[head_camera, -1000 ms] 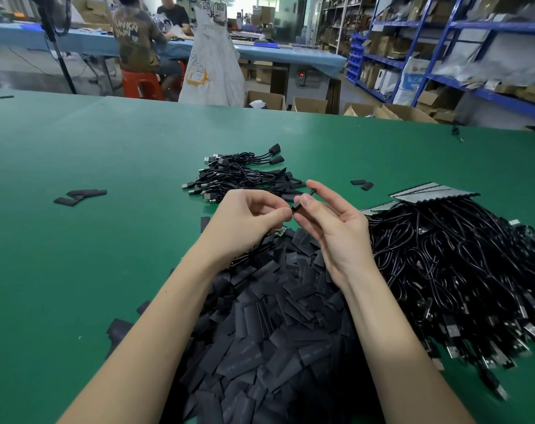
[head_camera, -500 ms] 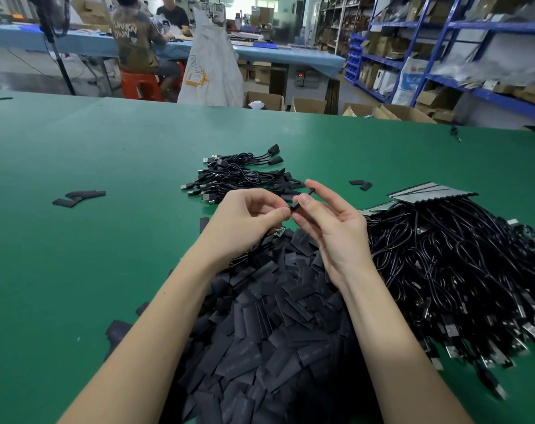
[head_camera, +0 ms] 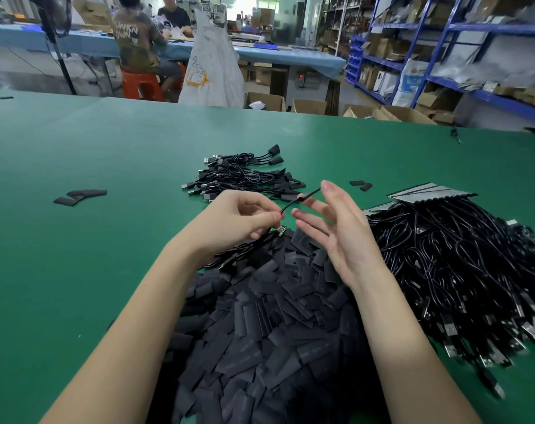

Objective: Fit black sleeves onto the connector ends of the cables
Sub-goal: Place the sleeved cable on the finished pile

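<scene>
— Green felt covers the bench [head_camera: 76, 270], and blue shelving [head_camera: 443, 50] stacked with cartons lines the far right wall. What sits nearest you?

— A heap of flat black sleeves [head_camera: 260, 347], right between the forearms. To its right lies a big tangle of cables [head_camera: 459, 270] with metal plugs showing at the near edge.

— And the hands?

— Left hand [head_camera: 238, 221] has its fingers curled, thumb and forefinger pinching a thin black cable [head_camera: 293, 203] that slants up to the right. A small green board end [head_camera: 281, 230] shows just under that hand.

— The right one?

— Right hand [head_camera: 336, 228] is spread, fingers straight and apart, gripping nothing; the cable runs past its fingertips, and I cannot tell whether it touches them.

— Anything farther out?

— A smaller bundle of cables [head_camera: 241, 179] lies beyond the hands, and loose sleeves [head_camera: 79, 195] lie well apart at the left.
</scene>
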The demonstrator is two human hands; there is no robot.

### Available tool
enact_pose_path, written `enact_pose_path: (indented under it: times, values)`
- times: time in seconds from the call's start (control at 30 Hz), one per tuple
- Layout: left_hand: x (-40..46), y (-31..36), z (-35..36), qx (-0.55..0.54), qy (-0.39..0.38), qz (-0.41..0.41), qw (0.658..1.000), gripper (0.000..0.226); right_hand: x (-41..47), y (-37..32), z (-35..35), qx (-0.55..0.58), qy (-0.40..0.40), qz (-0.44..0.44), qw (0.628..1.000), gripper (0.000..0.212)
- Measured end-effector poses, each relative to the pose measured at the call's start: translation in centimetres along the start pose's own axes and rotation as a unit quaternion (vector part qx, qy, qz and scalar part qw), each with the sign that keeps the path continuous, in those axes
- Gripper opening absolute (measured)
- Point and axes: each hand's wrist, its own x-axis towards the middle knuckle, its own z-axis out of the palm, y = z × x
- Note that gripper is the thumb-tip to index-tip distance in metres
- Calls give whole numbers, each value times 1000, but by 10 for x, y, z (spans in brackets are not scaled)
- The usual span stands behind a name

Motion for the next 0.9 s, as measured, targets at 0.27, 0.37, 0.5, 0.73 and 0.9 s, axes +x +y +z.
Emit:
enact_pose_path:
  times: [0.27,0.37,0.5,0.73,0.9]
  values:
    - [7,22,-13,10,75,23,997,7,1,-7,-14,-34,34,18,999,37]
    - [27,38,-27,90,109,56,988,7,1,-6,-16,-34,50,31,998,33]
    - [68,56,-39,286,118,92,947,8,0,-3,-16,-53,44,42,997,30]
    - [147,42,-39,504,146,122,843,24,2,5,-19,-110,12,62,992,25]
    - [165,-2,-34,551,121,44,825,25,3,9,-19,-122,-1,68,990,26]
